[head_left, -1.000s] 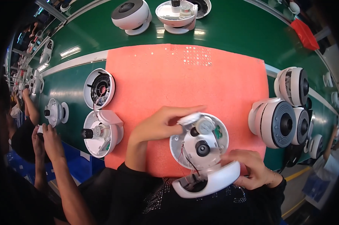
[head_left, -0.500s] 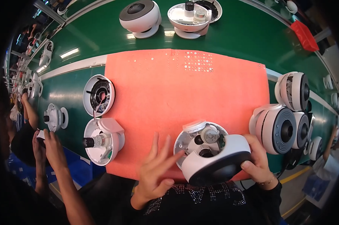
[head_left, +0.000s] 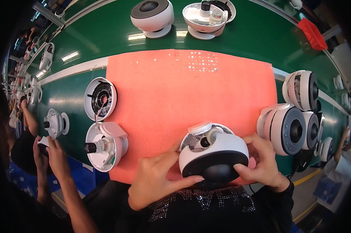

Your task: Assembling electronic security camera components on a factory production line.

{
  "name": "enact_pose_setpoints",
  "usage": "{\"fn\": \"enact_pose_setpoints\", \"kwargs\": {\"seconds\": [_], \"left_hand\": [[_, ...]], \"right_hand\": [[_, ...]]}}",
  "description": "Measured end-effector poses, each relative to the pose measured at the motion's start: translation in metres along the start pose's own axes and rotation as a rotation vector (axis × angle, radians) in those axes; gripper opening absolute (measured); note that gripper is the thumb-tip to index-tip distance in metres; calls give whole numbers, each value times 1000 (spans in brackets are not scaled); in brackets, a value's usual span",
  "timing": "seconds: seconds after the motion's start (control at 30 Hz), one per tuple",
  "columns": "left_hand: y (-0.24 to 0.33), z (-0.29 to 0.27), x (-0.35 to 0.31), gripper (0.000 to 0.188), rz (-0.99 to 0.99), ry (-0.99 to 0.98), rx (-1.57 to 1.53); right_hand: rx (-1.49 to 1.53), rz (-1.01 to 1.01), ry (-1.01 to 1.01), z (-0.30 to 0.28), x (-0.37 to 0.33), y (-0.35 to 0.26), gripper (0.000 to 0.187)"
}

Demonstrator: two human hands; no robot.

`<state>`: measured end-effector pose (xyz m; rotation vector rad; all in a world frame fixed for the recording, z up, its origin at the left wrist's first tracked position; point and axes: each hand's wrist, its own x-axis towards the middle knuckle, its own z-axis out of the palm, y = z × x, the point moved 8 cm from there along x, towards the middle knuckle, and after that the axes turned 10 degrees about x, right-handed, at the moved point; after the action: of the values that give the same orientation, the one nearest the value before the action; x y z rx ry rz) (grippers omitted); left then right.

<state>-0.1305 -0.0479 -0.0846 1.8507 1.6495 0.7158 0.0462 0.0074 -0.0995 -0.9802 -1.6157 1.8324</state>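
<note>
Over the near edge of the orange mat (head_left: 175, 101), my two hands hold a round white housing with a black front cover (head_left: 214, 155). Its black face tilts down toward me. Behind it, a white half-shell (head_left: 222, 127) shows part of a round motor and a black cylinder; the cover hides the rest. My left hand (head_left: 156, 180) grips the left side, thumb along the black face's lower edge and fingertips hidden behind the shell. On the right, my right hand (head_left: 262, 161) has its thumb on the black face and its fingers around the side.
Left of the mat stand an opened shell (head_left: 101, 99) and a wired white half-shell (head_left: 105, 147) with a motor. Several round white units (head_left: 292, 130) crowd the right. Small screws (head_left: 203, 61) lie in rows on the mat. At far left, another person's hands (head_left: 51, 155) hold something.
My left hand has moved from open beside the shell to gripping its left side. The white-and-black cover has shifted left and now covers more of the half-shell's inside.
</note>
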Motion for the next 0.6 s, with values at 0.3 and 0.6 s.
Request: {"fn": "enact_pose_setpoints", "kwargs": {"seconds": [0.3, 0.6], "left_hand": [[-7, 1, 6, 51, -65, -83, 351], [-6, 3, 5, 49, -44, -91, 385]], "right_hand": [[-589, -174, 124, -1, 17, -16, 25], [-956, -419, 267, 8, 4, -50, 30]]}}
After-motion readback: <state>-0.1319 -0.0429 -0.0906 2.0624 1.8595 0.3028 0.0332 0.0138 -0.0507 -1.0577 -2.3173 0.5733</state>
